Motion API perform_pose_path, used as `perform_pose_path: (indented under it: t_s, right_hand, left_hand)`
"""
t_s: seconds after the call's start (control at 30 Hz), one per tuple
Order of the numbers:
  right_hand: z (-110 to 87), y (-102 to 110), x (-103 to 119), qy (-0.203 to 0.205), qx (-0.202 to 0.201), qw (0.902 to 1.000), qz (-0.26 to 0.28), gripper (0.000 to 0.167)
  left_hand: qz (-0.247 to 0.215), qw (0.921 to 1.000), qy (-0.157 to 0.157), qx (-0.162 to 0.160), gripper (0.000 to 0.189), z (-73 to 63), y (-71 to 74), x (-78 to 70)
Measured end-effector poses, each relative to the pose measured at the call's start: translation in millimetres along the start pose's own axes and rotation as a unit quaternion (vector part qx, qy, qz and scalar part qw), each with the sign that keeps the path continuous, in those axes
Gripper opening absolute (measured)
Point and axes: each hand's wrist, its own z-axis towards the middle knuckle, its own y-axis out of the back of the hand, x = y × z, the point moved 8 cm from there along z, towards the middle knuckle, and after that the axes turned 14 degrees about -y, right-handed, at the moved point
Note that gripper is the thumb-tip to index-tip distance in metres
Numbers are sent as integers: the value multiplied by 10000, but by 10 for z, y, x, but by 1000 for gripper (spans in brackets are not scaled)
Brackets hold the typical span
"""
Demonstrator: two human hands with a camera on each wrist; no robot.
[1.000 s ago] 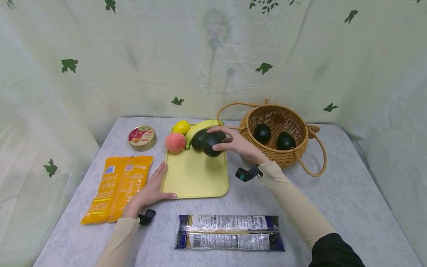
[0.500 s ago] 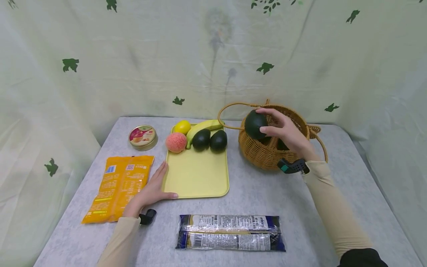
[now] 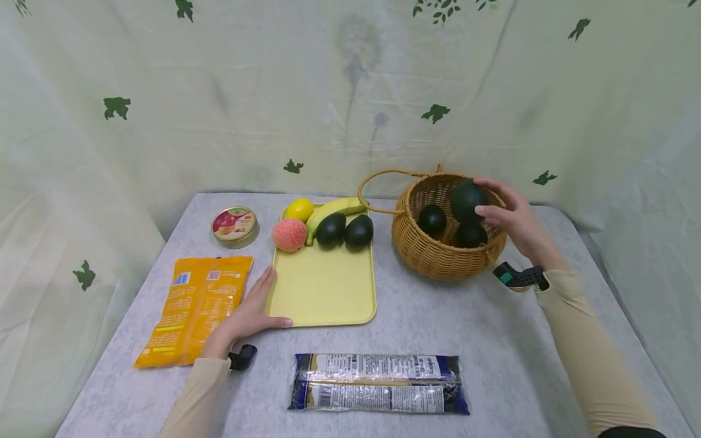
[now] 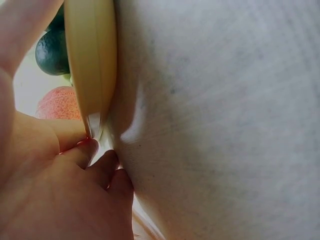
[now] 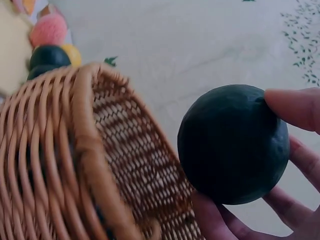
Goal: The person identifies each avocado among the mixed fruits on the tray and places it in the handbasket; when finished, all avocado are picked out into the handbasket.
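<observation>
Grey bench (image 3: 416, 322); right grip (image 3: 517, 222) pinches dark fruit (image 3: 468, 201), basket (image 3: 432, 261) below; splayed left grip (image 3: 249, 316) touches tray (image 3: 323, 292). Judgement: lower gently, avoid knocking fruits underneath (image 3: 431, 220).

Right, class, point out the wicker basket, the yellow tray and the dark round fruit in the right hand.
Wicker basket (image 3: 427, 254), head view: its front wall.
Yellow tray (image 3: 323, 286), head view: its bare floor.
Dark round fruit (image 5: 232, 145), right wrist view: the side facing the camera.
</observation>
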Motion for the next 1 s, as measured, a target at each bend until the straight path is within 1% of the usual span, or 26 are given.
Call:
perform_pose_path:
  t_s: [0.1,0.17,0.3,0.4,0.5,0.63,0.7,0.83,1.0]
  right_hand:
    - [-34,69,-41,-56,-103,9995,-286,52]
    - [-54,104,-64,-114,-147,9982,-575,53]
    - [-78,146,-92,-206,-202,9939,-1065,53]
    - [-83,157,-97,-265,-209,9915,-1260,53]
    - [-72,146,-113,-443,-146,9884,-1444,55]
    - [-11,90,-135,-705,-81,9797,-1875,57]
    - [31,65,-150,-768,-74,9743,-2115,58]
    - [104,25,-176,-770,-9,9657,-2480,57]
    - [119,-54,-123,-565,2,9501,-3069,51]
  left_hand:
    - [-23,10000,-13,-10,120,-1,-5,0]
    - [-49,10000,-24,-14,120,-1,-7,-2]
    - [-81,10000,-36,-10,121,2,-9,-6]
    - [-43,10000,-26,1,121,4,-8,3]
    - [-19,10000,-21,7,121,9,-9,8]
    - [-72,10000,-22,-10,121,3,-6,5]
    - [-94,10000,-30,-18,121,0,-7,4]
    - [-64,10000,-22,-24,121,-2,-11,11]
    - [-50,10000,55,-5,121,-7,-11,14]
